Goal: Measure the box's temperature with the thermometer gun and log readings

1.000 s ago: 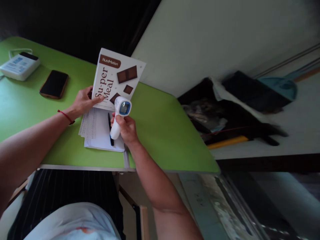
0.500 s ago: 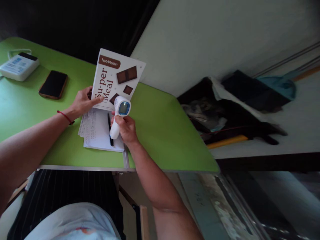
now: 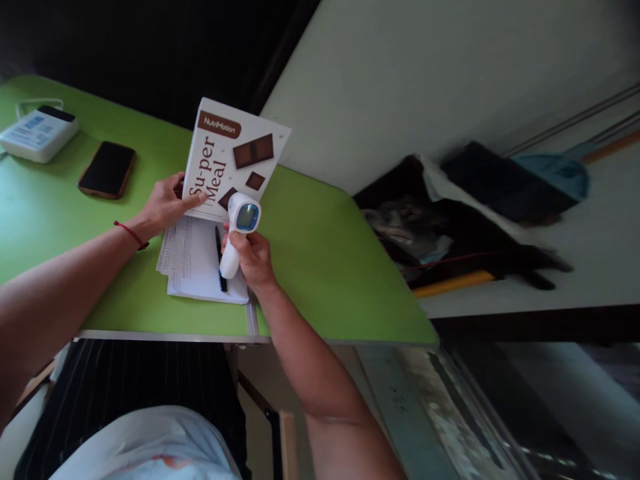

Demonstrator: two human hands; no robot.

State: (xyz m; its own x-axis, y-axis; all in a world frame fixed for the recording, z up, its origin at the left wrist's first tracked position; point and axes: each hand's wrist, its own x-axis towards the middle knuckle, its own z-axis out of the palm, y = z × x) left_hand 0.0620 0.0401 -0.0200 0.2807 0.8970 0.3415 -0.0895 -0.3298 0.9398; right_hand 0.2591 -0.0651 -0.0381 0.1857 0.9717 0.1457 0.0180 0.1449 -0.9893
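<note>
My left hand (image 3: 173,198) grips the lower left edge of a white box (image 3: 260,180) printed "NutriMotion Su-per Meal" with chocolate pieces, its thumb on the front face. The box stands tilted over the far end of a stack of papers (image 3: 195,270). In my right hand (image 3: 256,259) is a white infrared thermometer (image 3: 231,257), held upright by its handle with the small screen facing me. Its head is close in front of the box's lower right part; whether they touch I cannot tell. A black pen (image 3: 223,283) lies on the papers, partly behind the thermometer.
On the green table (image 3: 320,267), a phone (image 3: 107,169) lies to the left. Beyond it sits a white device (image 3: 40,137) with a cable. A pale wall (image 3: 400,80) rises at the right, with dark cloth items (image 3: 415,220) beside the table.
Almost nothing differs. Both hands keep the box and the thermometer in nearly the same place, and the view has shifted very slightly.
</note>
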